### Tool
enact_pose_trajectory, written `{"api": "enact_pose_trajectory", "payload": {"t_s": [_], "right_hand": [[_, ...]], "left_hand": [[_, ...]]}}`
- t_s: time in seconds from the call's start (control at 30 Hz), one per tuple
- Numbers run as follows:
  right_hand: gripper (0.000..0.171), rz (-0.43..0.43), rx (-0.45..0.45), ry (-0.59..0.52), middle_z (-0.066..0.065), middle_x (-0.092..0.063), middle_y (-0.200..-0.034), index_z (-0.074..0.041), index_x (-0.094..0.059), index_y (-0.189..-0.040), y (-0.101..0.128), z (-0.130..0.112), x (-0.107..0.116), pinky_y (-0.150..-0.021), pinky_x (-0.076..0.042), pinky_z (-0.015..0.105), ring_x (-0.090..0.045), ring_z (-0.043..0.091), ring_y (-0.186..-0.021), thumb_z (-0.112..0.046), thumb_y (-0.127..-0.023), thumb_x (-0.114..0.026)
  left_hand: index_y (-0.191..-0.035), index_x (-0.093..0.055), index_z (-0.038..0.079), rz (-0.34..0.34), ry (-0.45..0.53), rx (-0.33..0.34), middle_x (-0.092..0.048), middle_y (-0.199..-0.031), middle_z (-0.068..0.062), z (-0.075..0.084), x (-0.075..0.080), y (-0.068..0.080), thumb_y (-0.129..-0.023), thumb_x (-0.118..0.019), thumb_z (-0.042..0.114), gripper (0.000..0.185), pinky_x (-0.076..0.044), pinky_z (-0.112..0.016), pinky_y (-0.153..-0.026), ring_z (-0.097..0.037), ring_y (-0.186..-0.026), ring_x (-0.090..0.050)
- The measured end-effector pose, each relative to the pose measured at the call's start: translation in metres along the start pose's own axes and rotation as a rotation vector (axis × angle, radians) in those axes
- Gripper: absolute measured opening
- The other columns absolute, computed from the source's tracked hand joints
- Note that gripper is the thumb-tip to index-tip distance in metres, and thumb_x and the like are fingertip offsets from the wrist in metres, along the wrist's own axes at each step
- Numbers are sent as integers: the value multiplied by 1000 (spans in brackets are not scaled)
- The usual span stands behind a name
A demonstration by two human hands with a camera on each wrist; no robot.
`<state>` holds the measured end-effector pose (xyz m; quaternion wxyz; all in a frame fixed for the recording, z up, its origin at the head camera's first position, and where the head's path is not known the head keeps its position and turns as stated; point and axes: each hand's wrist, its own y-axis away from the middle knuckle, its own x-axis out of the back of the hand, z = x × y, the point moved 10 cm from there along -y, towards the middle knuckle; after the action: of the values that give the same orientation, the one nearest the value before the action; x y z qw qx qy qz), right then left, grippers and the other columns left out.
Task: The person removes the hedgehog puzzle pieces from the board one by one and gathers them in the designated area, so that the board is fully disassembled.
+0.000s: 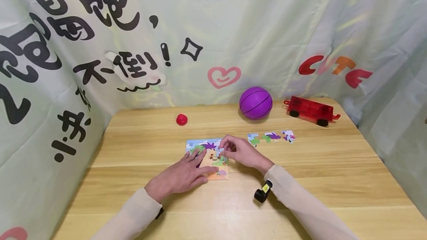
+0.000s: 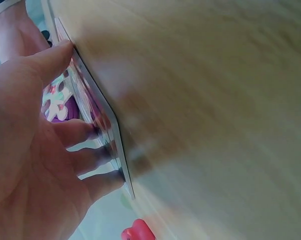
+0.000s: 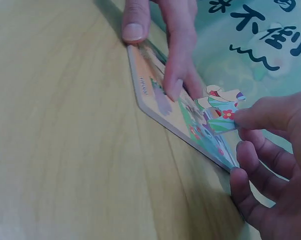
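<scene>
Left hand (image 1: pixel 180 176) flat, fingers straight, pinning puzzle board (image 1: pixel 208 158); right hand (image 1: pixel 241 152) pinches one piece (image 3: pixel 221 107) over it, three loose pieces (image 1: pixel 271 136) left, looks mostly done

Head view: looks from above the near edge of the tabletop (image 1: pixel 300 166), forward and down, taking in the whole top to the far edge and the printed curtain (image 1: pixel 233 29) behind it.
Left wrist view: sits very close, low over the tabletop, behind the left hand (image 2: pixel 30 150), and is tilted and blurred.
Right wrist view: sits close and low near the right hand (image 3: pixel 275 160), facing across the puzzle board (image 3: pixel 165 107) toward the left hand.
Shared: all three views show the puzzle board near the tabletop's middle.
</scene>
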<state>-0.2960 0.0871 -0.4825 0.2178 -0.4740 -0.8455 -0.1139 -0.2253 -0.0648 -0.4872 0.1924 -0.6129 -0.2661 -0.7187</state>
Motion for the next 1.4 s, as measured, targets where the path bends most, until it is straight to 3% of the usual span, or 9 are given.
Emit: {"api": "enact_pose_trajectory", "payload": {"t_s": [0.27, 0.47, 0.7, 0.93, 1.13, 1.4], "right_hand": [[11, 29, 6, -58, 7, -69, -101, -10, -71, -117, 3, 0, 10, -82, -53, 27, -63, 21, -93, -12, -106, -72], [15, 64, -10, -63, 9, -72, -105, -10, -72, -120, 17, 1, 32, -83, -57, 27, -67, 23, -93, -17, -107, -71], [19, 165, -54, -41, 8, -73, -109, -10, -72, -124, 48, 22, 78, -86, -58, 26, -69, 23, -98, -20, -107, -72], [24, 262, -112, -2, 10, -76, -109, -3, -72, -127, 87, 32, 123, -81, -59, 27, -70, 17, -93, -19, -109, -69], [25, 324, -140, 41, 3, -76, -105, -4, -72, -127, 115, 37, 151, -79, -59, 26, -71, 16, -92, -22, -110, -68], [27, 350, -163, 57, -8, -74, -103, 1, -68, -129, 146, 54, 177, -78, -57, 21, -70, 10, -91, -18, -111, -67]], "left_hand": [[-165, -48, 41, 1, 5, 9, -26, -177, -29, -1, -1, 1, -117, -48, 44, 48, -38, -65, -127, -50, -163, -31], [-164, -49, 40, 9, 18, 9, -27, -176, -29, -2, -2, 2, -117, -47, 43, 47, -36, -64, -128, -50, -163, -30], [-164, -51, 38, 15, 10, -5, -30, -175, -29, 0, -1, 3, -117, -48, 41, 47, -36, -64, -128, -47, -164, -29], [-165, -49, 38, 11, -9, -11, -31, -175, -29, 2, 0, 2, -118, -47, 42, 47, -34, -62, -130, -47, -164, -30], [-165, -48, 40, -3, 14, 10, -29, -176, -28, 0, -2, 1, -118, -46, 42, 47, -34, -64, -130, -45, -165, -30], [-164, -50, 39, 24, -16, -12, -32, -175, -28, 1, 0, 2, -117, -48, 42, 47, -36, -62, -129, -45, -164, -32]]}}
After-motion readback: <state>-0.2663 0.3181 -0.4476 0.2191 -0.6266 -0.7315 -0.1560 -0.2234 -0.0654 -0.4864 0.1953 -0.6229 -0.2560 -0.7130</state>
